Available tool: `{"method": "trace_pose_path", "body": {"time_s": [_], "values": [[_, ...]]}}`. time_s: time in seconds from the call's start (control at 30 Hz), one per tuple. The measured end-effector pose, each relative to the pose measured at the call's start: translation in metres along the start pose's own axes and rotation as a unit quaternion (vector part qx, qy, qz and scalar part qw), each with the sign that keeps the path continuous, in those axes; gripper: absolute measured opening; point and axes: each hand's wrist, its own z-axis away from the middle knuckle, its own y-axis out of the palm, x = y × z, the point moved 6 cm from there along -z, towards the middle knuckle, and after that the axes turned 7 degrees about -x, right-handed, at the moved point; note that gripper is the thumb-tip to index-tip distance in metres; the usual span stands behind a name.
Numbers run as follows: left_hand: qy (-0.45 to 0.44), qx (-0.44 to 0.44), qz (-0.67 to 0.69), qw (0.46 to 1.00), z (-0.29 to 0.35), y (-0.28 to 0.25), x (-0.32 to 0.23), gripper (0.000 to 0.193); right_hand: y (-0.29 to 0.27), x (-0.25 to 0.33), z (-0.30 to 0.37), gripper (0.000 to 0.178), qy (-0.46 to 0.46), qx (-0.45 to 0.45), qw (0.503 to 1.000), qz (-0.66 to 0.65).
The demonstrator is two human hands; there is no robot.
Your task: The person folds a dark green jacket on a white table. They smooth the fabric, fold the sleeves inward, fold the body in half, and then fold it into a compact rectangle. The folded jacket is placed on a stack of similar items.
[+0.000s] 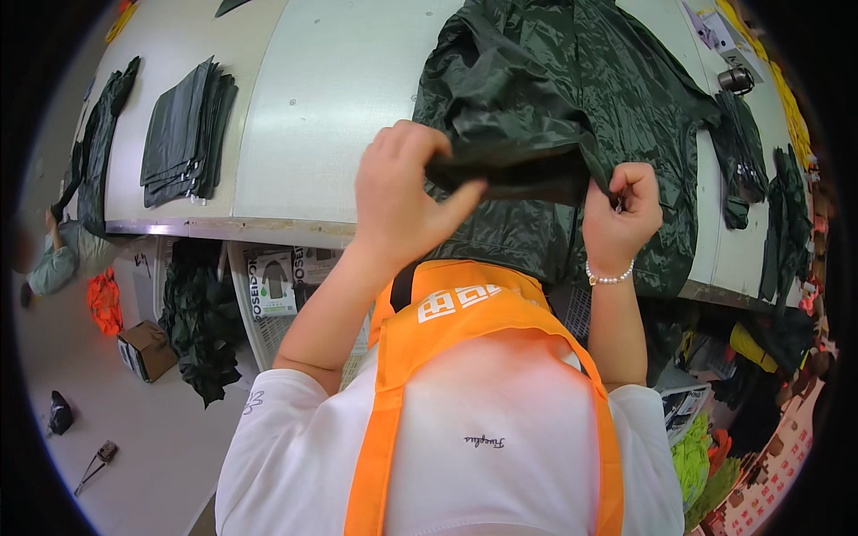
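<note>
Pale tabletop (331,98): right grip (623,214) pinches green jacket (648,107), left grip (399,189) perhaps too.

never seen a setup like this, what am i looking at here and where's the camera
There's no machine here, just a person's two bare hands. The single picture comes from a camera worn on their head, looking down; its wide lens bends straight edges. Below the hands you see their own white shirt and orange apron.

On the pale table lies a dark green jacket, with a folded stack off to its left. The right hand has an edge of the jacket in its grip. The left hand is at a raised fold; whether it holds it is unclear.
</note>
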Motion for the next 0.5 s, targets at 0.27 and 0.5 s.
{"method": "trace_pose_path", "body": {"time_s": [0.27,0.5], "values": [[-0.037,-0.064,0.085,0.994,-0.012,-0.011,0.015,0.018,0.008,0.001,0.011,0.024,0.177,0.159,0.97,-0.042],[-0.082,0.159,0.265,0.948,-0.003,0.025,0.022,0.024,0.014,0.011,0.005,0.031,0.182,0.268,0.94,0.111]]}}
